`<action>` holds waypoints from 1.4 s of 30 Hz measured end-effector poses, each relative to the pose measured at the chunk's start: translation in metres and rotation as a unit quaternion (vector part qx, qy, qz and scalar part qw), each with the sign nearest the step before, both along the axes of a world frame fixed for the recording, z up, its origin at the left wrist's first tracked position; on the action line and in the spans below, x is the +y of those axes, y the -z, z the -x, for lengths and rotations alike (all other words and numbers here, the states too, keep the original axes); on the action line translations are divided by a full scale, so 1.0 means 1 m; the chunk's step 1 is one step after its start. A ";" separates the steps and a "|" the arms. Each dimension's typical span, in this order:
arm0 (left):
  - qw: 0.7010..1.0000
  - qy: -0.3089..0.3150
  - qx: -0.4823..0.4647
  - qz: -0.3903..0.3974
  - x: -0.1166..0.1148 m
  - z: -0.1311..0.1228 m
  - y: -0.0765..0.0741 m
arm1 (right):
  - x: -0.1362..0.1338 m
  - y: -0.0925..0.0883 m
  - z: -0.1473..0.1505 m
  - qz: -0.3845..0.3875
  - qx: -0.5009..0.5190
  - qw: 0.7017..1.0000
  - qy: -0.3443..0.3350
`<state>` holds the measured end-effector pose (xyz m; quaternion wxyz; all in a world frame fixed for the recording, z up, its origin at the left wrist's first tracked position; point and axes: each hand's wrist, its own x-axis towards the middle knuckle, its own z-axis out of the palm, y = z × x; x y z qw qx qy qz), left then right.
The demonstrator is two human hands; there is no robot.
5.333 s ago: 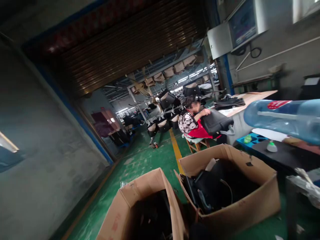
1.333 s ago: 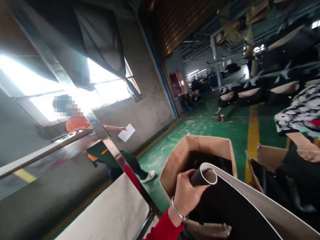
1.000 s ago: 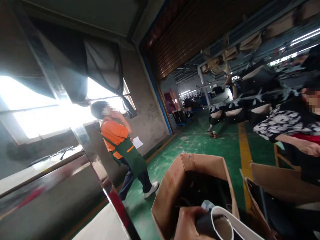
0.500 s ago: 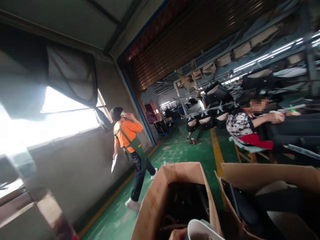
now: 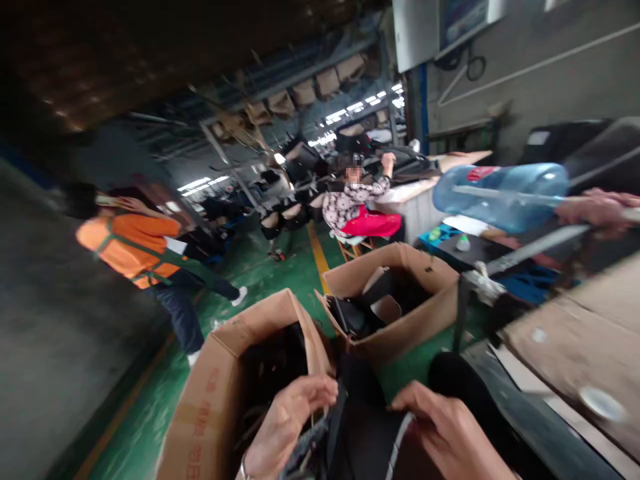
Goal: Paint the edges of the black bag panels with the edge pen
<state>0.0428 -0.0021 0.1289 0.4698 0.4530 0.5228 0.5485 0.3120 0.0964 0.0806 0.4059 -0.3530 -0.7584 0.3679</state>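
A black, soft-looking piece point(image 5: 367, 417) lies between my two hands at the bottom of the view, a light, zipper-like strip along its right edge. My left hand point(image 5: 287, 423), with a bracelet at the wrist, has bent fingers closed at the piece's left edge. Beside its palm is a frayed dark grey patch. My right hand point(image 5: 450, 427) curls its fingers over the edge with the strip. Motion blur and the angle hide the exact finger contact. Left of my hands stands an open cardboard box point(image 5: 200, 413) with dark pieces inside.
A second cardboard box point(image 5: 440, 283) holds black pieces. A seated person point(image 5: 343, 210) works at a table; another, in orange point(image 5: 145, 243), walks at left. A large blue water bottle point(image 5: 500, 193) lies sideways near a blurred hand point(image 5: 595, 210). A tan surface point(image 5: 575, 340) is at right.
The view has swung right, bringing in the bottle and tan surface. Both hands now show on the black piece; before, part of one hand showed beside a whitish curved piece.
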 end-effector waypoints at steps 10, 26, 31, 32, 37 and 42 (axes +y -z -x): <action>0.957 0.252 0.130 0.064 0.102 -0.057 0.021 | 0.033 0.012 0.006 0.129 -0.038 0.989 0.054; 0.932 0.233 0.226 0.164 0.176 -0.077 0.067 | 0.095 0.051 0.031 0.208 -0.088 0.966 0.130; 0.924 0.294 0.161 0.187 0.163 -0.082 0.084 | 0.068 0.071 0.009 0.259 -0.078 0.950 0.154; 0.921 0.307 0.159 0.179 0.162 -0.083 0.086 | 0.064 0.075 0.004 0.270 -0.071 0.947 0.161; 0.907 0.354 0.166 0.159 0.167 -0.099 0.091 | 0.048 0.090 -0.019 0.293 0.031 0.939 0.176; 0.888 0.402 0.145 0.170 0.193 -0.118 0.110 | 0.048 0.099 -0.031 0.298 0.111 0.926 0.205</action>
